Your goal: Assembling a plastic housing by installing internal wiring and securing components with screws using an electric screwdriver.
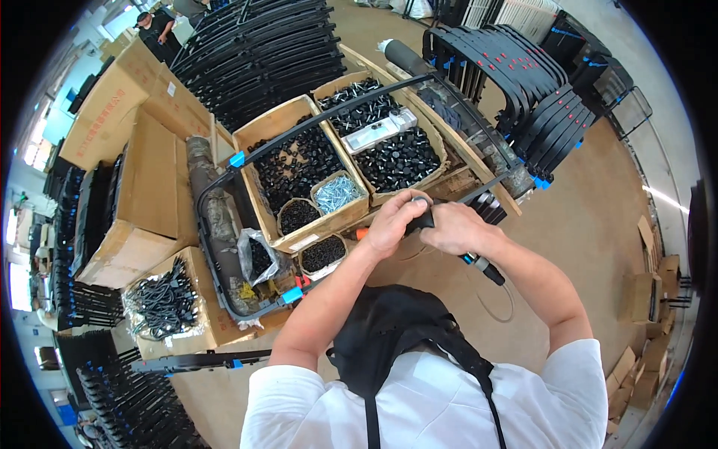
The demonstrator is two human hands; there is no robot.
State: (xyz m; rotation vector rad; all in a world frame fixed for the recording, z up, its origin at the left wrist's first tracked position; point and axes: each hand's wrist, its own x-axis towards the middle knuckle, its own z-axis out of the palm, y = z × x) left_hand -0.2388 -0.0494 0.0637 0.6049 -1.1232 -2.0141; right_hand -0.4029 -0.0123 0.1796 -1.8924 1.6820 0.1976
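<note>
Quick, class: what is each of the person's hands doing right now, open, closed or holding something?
Left hand: fingers curled beside the black tool; whether it grips anything cannot be told.
Right hand: closed, holding the tool.

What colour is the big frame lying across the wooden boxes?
The frame is black, with bright blue pieces; the head view shows it best.

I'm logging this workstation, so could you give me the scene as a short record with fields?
Left hand: closed on a black part
Right hand: gripping a tool, beside the left
Frame: black, blue clips, stretching across the boxes
Box: wooden, holding black fasteners and silver screws
Cables: black, bundled, lower left
Unclear: whether both hands hold one tool
</note>
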